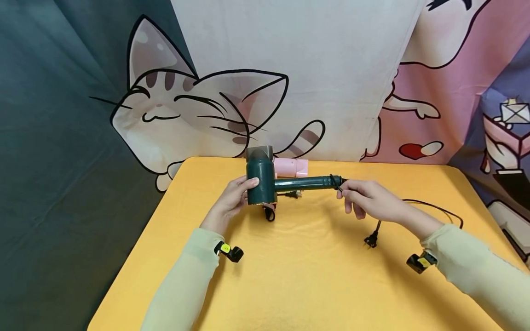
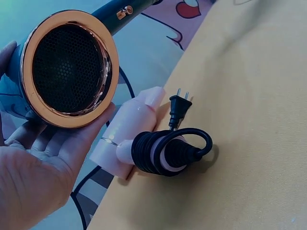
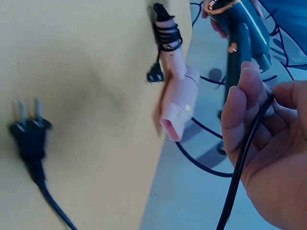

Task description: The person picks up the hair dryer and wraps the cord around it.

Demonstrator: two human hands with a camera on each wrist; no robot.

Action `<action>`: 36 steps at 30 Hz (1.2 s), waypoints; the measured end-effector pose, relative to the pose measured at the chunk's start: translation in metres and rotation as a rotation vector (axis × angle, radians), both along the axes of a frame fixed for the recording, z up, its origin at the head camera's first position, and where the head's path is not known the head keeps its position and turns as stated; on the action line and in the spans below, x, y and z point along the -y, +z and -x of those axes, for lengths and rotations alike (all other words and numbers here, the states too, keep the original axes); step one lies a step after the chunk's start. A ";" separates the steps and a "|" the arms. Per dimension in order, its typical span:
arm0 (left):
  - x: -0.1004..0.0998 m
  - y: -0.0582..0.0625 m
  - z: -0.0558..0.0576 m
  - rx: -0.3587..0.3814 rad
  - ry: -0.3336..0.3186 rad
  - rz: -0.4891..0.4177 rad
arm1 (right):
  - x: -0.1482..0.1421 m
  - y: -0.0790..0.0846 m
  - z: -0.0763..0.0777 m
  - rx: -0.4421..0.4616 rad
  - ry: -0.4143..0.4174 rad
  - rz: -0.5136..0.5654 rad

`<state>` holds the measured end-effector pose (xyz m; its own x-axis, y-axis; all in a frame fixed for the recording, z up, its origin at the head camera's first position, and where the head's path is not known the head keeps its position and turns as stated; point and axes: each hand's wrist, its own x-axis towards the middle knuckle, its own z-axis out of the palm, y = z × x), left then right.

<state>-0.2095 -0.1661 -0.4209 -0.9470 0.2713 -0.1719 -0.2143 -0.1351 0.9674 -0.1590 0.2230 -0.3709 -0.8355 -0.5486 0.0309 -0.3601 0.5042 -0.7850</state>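
Note:
A dark green hair dryer [image 1: 262,179] with a grey nozzle is raised over the yellow table, its handle pointing right. My left hand [image 1: 232,197] grips its barrel, thumb on the near side. In the left wrist view its copper-rimmed rear grille [image 2: 67,69] faces the camera. At the handle's end, my right hand [image 1: 370,200] pinches the black cord [image 3: 249,136] between thumb and fingers. A turn of cord is looped round the handle end. The cord's plug [image 1: 371,239] hangs or lies below the right hand, its two prongs showing.
A pink hair dryer [image 2: 129,124] lies behind the green one, its black cord wound round its handle and its plug [image 2: 179,108] sticking out. The yellow table [image 1: 265,285] meets a cartoon-printed cloth backdrop [image 1: 310,55]. More cord [image 1: 439,208] curves out to the right.

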 end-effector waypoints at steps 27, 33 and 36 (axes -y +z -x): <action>-0.004 0.012 -0.001 -0.049 -0.032 -0.106 | -0.008 -0.086 -0.006 0.352 -0.015 0.429; -0.003 0.013 -0.003 -0.074 -0.083 -0.128 | -0.019 -0.095 0.007 0.433 -0.003 0.408; -0.003 0.013 -0.004 -0.074 -0.103 -0.136 | -0.025 -0.096 0.013 0.477 0.007 0.388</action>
